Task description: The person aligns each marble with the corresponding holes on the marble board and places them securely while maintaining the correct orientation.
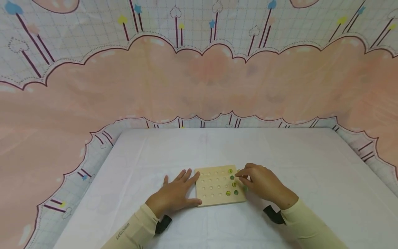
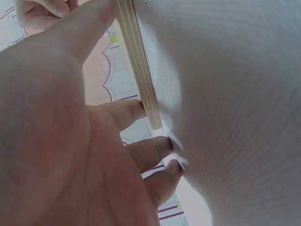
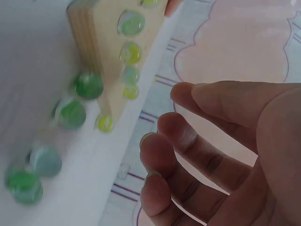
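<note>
A pale wooden board point(image 1: 214, 186) with rows of round dimples lies on the white table. Glass marbles fill the dimples of its right-hand column, and one more marble point(image 1: 228, 193) sits beside them at the near edge. My left hand point(image 1: 174, 195) lies spread at the board's left side, thumb and fingertips at the edge. Over the board's right edge is my right hand point(image 1: 264, 181), fingers loosely bent beside the green marble point(image 1: 232, 177). In the right wrist view the thumb overlaps a finger point(image 3: 169, 127), and no marble shows between them.
Off the board's right side, green marbles point(image 3: 70, 113) and a yellow one point(image 3: 104, 123) lie loose on the white tabletop point(image 1: 140, 148). The right hand partly covers them in the head view. A patterned peach cloth point(image 1: 186, 83) hangs behind.
</note>
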Tool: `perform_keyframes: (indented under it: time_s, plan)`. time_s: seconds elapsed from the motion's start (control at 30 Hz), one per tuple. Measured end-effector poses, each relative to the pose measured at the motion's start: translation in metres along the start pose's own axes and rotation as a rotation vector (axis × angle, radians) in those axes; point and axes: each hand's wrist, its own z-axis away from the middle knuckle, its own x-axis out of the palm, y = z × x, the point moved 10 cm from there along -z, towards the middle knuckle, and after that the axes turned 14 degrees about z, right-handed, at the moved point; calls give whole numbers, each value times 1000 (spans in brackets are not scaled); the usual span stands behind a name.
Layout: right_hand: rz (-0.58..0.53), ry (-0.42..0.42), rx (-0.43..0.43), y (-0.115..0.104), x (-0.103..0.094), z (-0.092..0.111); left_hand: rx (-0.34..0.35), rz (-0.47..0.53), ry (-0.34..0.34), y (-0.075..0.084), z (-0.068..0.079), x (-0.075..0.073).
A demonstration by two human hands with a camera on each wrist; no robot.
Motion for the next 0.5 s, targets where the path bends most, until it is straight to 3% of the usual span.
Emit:
perform_keyframes:
  time_s: [0.5]
  plan:
    - [40,-75,128,40,5,21,-19,12,-10,0,0,1]
